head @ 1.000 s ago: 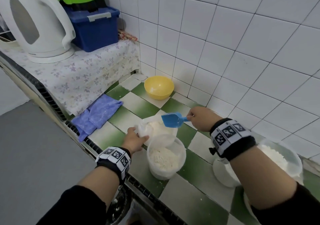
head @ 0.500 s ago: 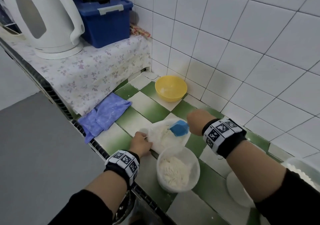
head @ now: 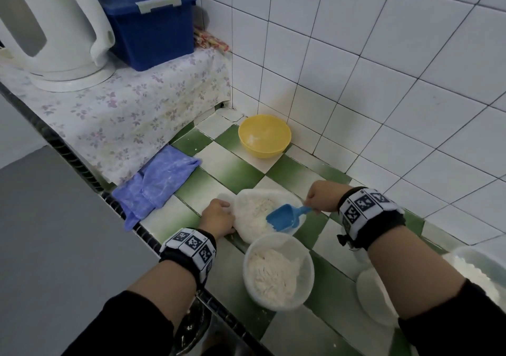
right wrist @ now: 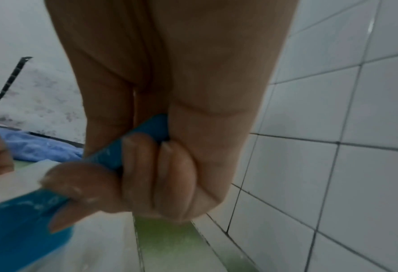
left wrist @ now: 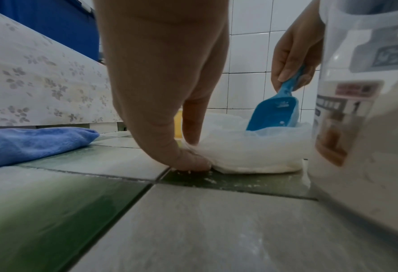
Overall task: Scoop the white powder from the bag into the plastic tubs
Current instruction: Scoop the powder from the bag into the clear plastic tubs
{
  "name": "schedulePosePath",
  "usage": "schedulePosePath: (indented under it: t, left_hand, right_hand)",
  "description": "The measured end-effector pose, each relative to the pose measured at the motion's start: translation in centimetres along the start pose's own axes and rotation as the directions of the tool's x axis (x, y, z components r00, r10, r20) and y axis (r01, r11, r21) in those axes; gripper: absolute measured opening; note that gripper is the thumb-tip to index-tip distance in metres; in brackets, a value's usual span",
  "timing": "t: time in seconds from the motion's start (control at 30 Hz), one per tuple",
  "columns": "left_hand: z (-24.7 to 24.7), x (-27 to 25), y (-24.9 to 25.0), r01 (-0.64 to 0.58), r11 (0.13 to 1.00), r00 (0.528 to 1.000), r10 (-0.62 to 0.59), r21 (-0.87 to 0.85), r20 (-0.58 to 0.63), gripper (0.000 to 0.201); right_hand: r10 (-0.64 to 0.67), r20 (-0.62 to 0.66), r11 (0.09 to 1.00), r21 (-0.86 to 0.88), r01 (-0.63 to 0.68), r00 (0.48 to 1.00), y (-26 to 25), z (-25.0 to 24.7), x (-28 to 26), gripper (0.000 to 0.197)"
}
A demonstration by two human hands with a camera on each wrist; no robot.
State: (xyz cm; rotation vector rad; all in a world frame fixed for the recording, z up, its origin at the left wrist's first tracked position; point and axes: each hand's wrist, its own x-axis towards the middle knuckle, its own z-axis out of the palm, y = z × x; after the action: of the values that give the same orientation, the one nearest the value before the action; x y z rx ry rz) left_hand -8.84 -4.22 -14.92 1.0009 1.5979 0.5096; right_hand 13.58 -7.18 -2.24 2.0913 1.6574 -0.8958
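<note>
I see my right hand (head: 321,196) clenched round the handle of a small blue plastic scoop (head: 284,217); in the right wrist view the fingers (right wrist: 144,173), dusted white, wrap the handle. The scoop's bowl dips mouth-first into the open clear plastic bag of white powder (head: 254,213), which lies slumped on the green-and-white tiled bench (head: 232,169). The powder inside looks lumpy and heaped, with the thin film crumpled round it.

My left hand (head: 217,220) presses against the bag's left edge; the left wrist view shows the thumb tip (left wrist: 188,162) down on the tile, touching the bag's base, and a finger behind it on the film. Whether it pinches the plastic I cannot tell.

Just in front of the bag, touching or nearly so, stands a round translucent plastic tub (head: 278,270), partly filled with clumpy powder. A second such tub (head: 490,268) with powder sits at the far right edge, partly hidden by my right forearm, and a round white lid (head: 369,295) lies near it.

Farther back I see a yellow plastic bowl (head: 264,136) at the wall, and a folded blue cloth (head: 153,185) left of the bag.
</note>
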Motion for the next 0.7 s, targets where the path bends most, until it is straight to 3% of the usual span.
schedulePosePath:
  t: [0.23,0.37,0.47,0.53,0.7]
  left_hand:
    - [0.3,0.4,0.4,-0.013,1.000,0.996,0.016,-0.027,0.089,0.021]
    - [0.6,0.4,0.8,-0.009,0.999,0.970,0.001,0.033,0.244,0.030]
    - [0.6,0.1,1.2,-0.003,0.994,0.941,-0.032,0.105,0.336,0.034]
    - [0.5,-0.2,1.4,-0.015,0.992,0.943,-0.027,0.123,0.332,0.034]
    - [-0.3,-1.2,1.4,-0.142,0.988,0.946,0.118,0.058,0.303,0.051]
  right_hand:
    - [0.051,0.042,0.946,0.318,-0.061,0.998,0.7,2.8,1.2,0.030]
    - [0.110,0.101,0.851,0.505,-0.146,0.989,0.9,4.1,1.9,0.031]
    - [0.125,0.135,0.815,0.551,-0.179,0.983,0.8,4.8,2.2,0.031]
    - [0.113,0.137,0.791,0.588,-0.172,0.984,1.0,5.1,2.3,0.032]
    - [0.081,0.121,0.799,0.585,-0.137,0.989,1.5,5.4,2.0,0.033]
